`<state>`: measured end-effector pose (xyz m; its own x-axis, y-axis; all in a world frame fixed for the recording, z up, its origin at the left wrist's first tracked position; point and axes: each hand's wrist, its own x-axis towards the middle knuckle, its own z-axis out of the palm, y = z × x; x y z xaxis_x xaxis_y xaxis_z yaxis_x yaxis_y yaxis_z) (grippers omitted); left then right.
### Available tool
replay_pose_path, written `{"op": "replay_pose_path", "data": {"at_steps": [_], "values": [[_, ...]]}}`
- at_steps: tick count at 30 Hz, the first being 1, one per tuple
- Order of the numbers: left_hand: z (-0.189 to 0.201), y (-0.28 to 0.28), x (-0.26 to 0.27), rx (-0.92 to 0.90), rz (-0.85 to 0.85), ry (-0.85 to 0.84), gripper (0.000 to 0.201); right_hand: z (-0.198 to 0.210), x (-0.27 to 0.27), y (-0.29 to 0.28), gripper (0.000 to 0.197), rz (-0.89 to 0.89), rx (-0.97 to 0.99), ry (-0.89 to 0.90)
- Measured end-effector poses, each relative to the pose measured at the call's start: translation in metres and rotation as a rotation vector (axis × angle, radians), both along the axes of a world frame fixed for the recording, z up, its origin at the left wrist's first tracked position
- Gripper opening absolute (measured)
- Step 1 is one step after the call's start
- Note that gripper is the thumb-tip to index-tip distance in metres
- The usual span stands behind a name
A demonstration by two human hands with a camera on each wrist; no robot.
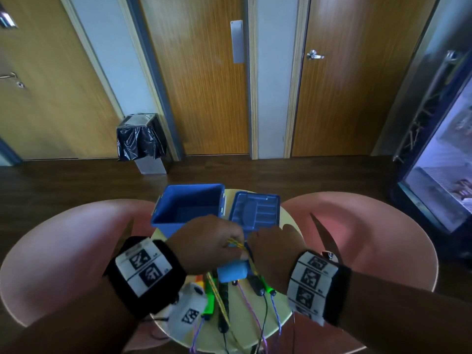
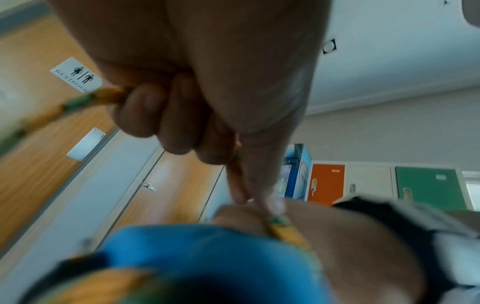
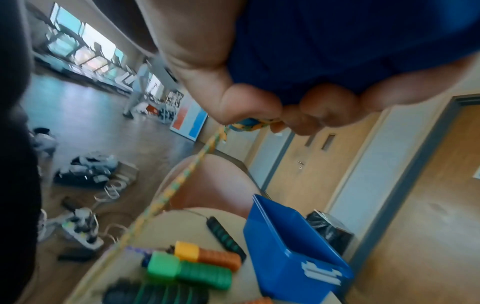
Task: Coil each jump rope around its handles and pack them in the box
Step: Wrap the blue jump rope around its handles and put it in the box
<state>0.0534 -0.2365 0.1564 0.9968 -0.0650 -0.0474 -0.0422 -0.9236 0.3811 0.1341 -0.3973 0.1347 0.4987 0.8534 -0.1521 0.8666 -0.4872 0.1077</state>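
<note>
Round pale-yellow table (image 1: pixel 284 306): carries all task items, flanked by two pink moulded chairs (image 1: pixel 63 251). Open blue plastic storage box (image 1: pixel 187 209): stands at the table's far side, interior showing nothing inside; white latch on its end wall visible in the right wrist view. Blue plastic lid (image 1: pixel 255 209): lies flat just right of the box, underside up. Left hand (image 1: pixel 204 241): fingers curled, thumb and forefinger pinching the yellow-and-green braided jump rope (image 1: pixel 236 243); in the left wrist view the rope runs out of the fist on one side and down past the thumb tip on the other. Right hand (image 1: pixel 277 247): clenched round the light-blue foam handle (image 1: pixel 233 273) of that rope, held above the near half of the table, just short of the box; in the right wrist view the rope leaves the fingers and slopes down to the table edge. Green-and-orange ribbed plastic handles (image 3: pixel 202 265): lie side by side on the table near the box. Black ribbed handle with green bands (image 3: pixel 226 238): lies beside them, close to the box wall. Purple braided cord (image 1: pixel 251 306) and black cord (image 1: pixel 265 312): trail loose over the table's near edge, uncoiled.
</note>
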Motion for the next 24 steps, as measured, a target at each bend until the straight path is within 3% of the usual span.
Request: {"op": "replay_pose_path", "data": {"at_steps": [3, 7, 10, 12, 16, 20, 22, 23, 24], "values": [[0.001, 0.016, 0.007, -0.212, -0.046, 0.108, 0.017, 0.013, -0.012, -0.011, 0.025, 0.097, 0.031, 0.052], [0.003, 0.02, 0.013, -0.416, -0.069, 0.077, 0.005, 0.033, -0.016, -0.023, 0.031, 0.132, 0.087, 0.039], [0.005, 0.02, 0.019, -0.514, -0.063, 0.069, 0.019, 0.043, -0.018, -0.03, 0.031, 0.156, 0.127, 0.004], [0.002, 0.018, 0.021, -0.629, -0.054, 0.105, 0.012, 0.046, -0.016, -0.032, 0.034, 0.149, 0.171, 0.006], [-0.018, 0.012, 0.025, -1.037, 0.018, 0.19, 0.021, 0.043, -0.014, -0.035, 0.04, 0.12, 0.227, -0.016], [-0.022, 0.007, 0.023, -1.408, -0.085, 0.306, 0.033, 0.046, -0.017, -0.039, 0.041, 0.113, 0.429, 0.012], [-0.029, -0.008, 0.031, -1.491, 0.056, 0.197, 0.043, 0.052, -0.017, -0.04, 0.038, 0.059, 0.48, 0.024], [-0.031, -0.019, 0.035, -1.639, 0.175, -0.039, 0.044, 0.054, -0.017, -0.04, 0.035, 0.033, 0.475, 0.051], [-0.027, -0.016, 0.039, -1.745, 0.331, -0.396, 0.05, 0.055, -0.016, -0.039, 0.032, 0.012, 0.454, 0.072]]}}
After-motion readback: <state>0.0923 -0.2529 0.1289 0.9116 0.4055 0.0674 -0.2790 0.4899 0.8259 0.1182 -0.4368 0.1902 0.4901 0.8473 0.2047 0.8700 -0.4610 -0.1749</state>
